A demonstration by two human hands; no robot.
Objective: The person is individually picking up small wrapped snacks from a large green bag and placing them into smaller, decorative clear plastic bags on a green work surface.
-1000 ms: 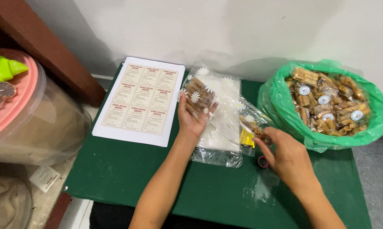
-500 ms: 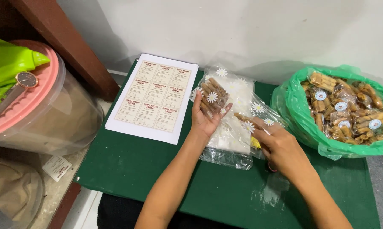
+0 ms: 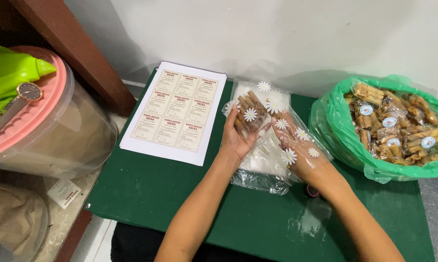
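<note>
While sitting close to the green table, got both hands busy w/ clear daisy-print bags: left hand palm up, cupping a filled bag of brown sticks, prob to keep it steady; right hand tucked inside an empty bag, fingers spread, holding it open. Spare bags stacked under. Further back: label sheet, green sack of finished packs, white wall. Lidded tub off left.
</note>
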